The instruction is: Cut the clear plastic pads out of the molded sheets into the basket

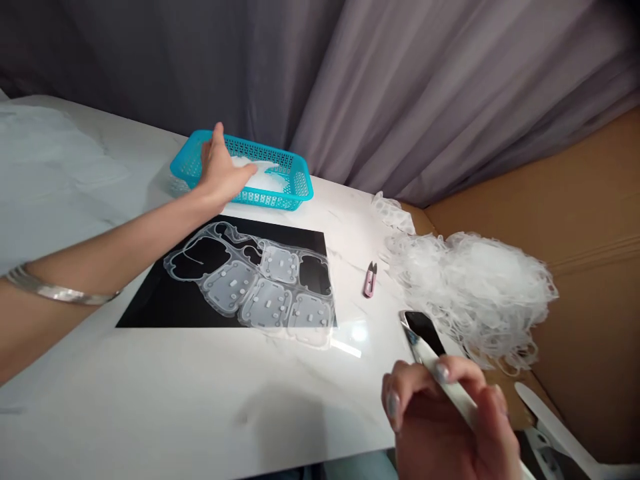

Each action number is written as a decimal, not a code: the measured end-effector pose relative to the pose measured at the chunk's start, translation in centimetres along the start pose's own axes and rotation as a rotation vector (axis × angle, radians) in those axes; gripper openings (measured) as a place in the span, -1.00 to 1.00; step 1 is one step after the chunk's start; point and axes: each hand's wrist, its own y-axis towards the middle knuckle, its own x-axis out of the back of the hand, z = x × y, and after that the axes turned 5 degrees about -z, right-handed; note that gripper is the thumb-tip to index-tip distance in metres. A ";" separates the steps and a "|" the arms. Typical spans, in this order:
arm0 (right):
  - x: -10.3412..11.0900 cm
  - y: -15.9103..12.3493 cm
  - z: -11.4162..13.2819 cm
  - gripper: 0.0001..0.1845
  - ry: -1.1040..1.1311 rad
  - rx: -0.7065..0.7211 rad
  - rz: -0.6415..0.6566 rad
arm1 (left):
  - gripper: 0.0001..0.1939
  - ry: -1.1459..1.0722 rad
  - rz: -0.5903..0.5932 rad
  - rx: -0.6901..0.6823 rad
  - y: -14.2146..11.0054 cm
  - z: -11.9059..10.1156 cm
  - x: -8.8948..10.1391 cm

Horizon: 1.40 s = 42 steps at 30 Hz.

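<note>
The left hand [223, 175] lies open in a blue basket [270, 152], its palm down on white scraps [263, 179] and its thumb raised, not gripping anything, while the forearm with a silver bangle [55, 288] stretches across the table [100, 373] above a black sheet [145, 312] of clear moulded pieces [250, 287]. The right hand [440, 420] sits low at the table's near edge, fingers curled tightly around a white-handled tool [440, 365], its tip angled up and left. Just beyond lie pink snips [370, 280] and a heaped pile of white trimmings [470, 293] — both apart from either hand.
</note>
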 end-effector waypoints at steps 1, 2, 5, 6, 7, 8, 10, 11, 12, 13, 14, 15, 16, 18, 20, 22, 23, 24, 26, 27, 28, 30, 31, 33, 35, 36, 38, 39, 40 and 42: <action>-0.3 0.5 -0.3 -0.61 -0.001 -0.002 -0.013 | -0.03 0.071 -0.010 -0.071 -0.6 0.4 0.2; -0.5 1.0 -0.7 -0.61 -0.022 0.007 -0.028 | -0.13 0.138 0.027 -0.144 -1.5 0.8 0.5; -1.1 2.0 -1.9 -0.62 -0.299 0.061 -0.035 | -0.48 0.340 0.423 -0.297 -4.8 1.8 1.1; -1.3 2.1 -2.4 -0.63 -0.463 0.080 -0.006 | -0.53 0.394 0.567 -0.311 -5.7 2.1 1.3; -1.6 2.1 -2.9 -0.65 -0.637 0.108 0.049 | -0.56 0.435 0.678 -0.316 -6.3 2.4 1.4; -1.9 2.0 -3.5 -0.68 -0.802 0.149 0.136 | -0.58 0.461 0.745 -0.317 -6.6 2.7 1.4; -2.4 1.4 -4.8 -0.75 -1.050 0.289 0.354 | -0.68 0.475 0.782 -0.305 -6.4 3.3 1.4; -2.6 1.1 -5.4 -0.78 -1.135 0.381 0.448 | -0.74 0.466 0.795 -0.294 -6.1 3.4 1.4; -2.6 0.7 -6.1 -0.81 -1.209 0.467 0.524 | -0.79 0.454 0.814 -0.280 -5.7 3.5 1.3; -2.5 0.5 -6.8 -0.83 -1.281 0.539 0.575 | -0.82 0.435 0.835 -0.264 -5.3 3.4 1.3; -2.3 0.3 -7.3 -0.83 -1.347 0.599 0.598 | -0.83 0.411 0.850 -0.245 -4.9 3.3 1.1; -2.0 0.3 -7.8 -0.83 -1.405 0.643 0.607 | -0.83 0.382 0.856 -0.225 -4.7 3.1 1.0; -1.6 0.5 -8.1 -0.82 -1.454 0.675 0.614 | -0.84 0.350 0.854 -0.201 -4.7 3.0 0.8; -0.7 1.2 -8.3 -0.80 -1.540 0.712 0.629 | -0.86 0.284 0.842 -0.139 -5.1 2.6 0.2; 0.2 2.3 -8.1 -0.77 -1.613 0.738 0.643 | -0.86 0.223 0.821 -0.058 -6.2 2.5 -0.4; 0.9 3.6 -7.7 -0.73 -1.655 0.759 0.673 | -0.85 0.179 0.795 0.019 -7.4 2.7 -0.9; 1.2 4.2 -7.5 -0.71 -1.658 0.771 0.694 | -0.85 0.165 0.781 0.047 -8.0 2.8 -1.0; 1.4 4.8 -7.3 -0.69 -1.650 0.782 0.715 | -0.85 0.157 0.767 0.067 -8.5 2.9 -1.1; 1.5 5.8 -6.9 -0.69 -1.622 0.777 0.744 | -0.88 0.158 0.744 0.076 -9.3 3.0 -0.8; 1.5 6.2 -6.7 -0.69 -1.602 0.755 0.746 | -0.89 0.165 0.731 0.066 -9.6 2.9 -0.5; 1.3 6.5 -6.5 -0.70 -1.573 0.724 0.731 | -0.88 0.174 0.713 0.045 -9.8 2.8 -0.1; 0.5 6.9 -6.0 -0.69 -1.494 0.635 0.633 | -0.81 0.194 0.661 -0.015 -10.2 2.4 0.8; -0.1 7.0 -5.7 -0.66 -1.439 0.585 0.551 | -0.75 0.207 0.627 -0.064 -10.4 2.3 1.3; -1.7 7.0 -5.2 -0.59 -1.300 0.476 0.372 | -0.68 0.253 0.586 -0.253 -10.8 2.5 2.4; -3.8 7.0 -5.2 -0.54 -1.134 0.350 0.231 | -0.66 0.292 0.647 -0.526 -11.3 3.4 3.4; -5.0 7.1 -5.4 -0.52 -1.045 0.292 0.188 | -0.64 0.301 0.714 -0.651 -11.5 4.0 3.7; -7.1 7.3 -6.3 -0.54 -0.881 0.187 0.151 | -0.61 0.305 0.843 -0.775 -11.7 5.4 4.2; -8.0 7.5 -7.0 -0.58 -0.818 0.144 0.158 | -0.61 0.306 0.880 -0.784 -11.7 6.0 4.3; -8.8 7.8 -7.6 -0.63 -0.777 0.108 0.180 | -0.61 0.307 0.897 -0.778 -11.7 6.5 4.4; -9.8 8.2 -8.8 -0.70 -0.762 0.059 0.234 | -0.58 0.285 0.902 -0.751 -11.6 7.1 4.3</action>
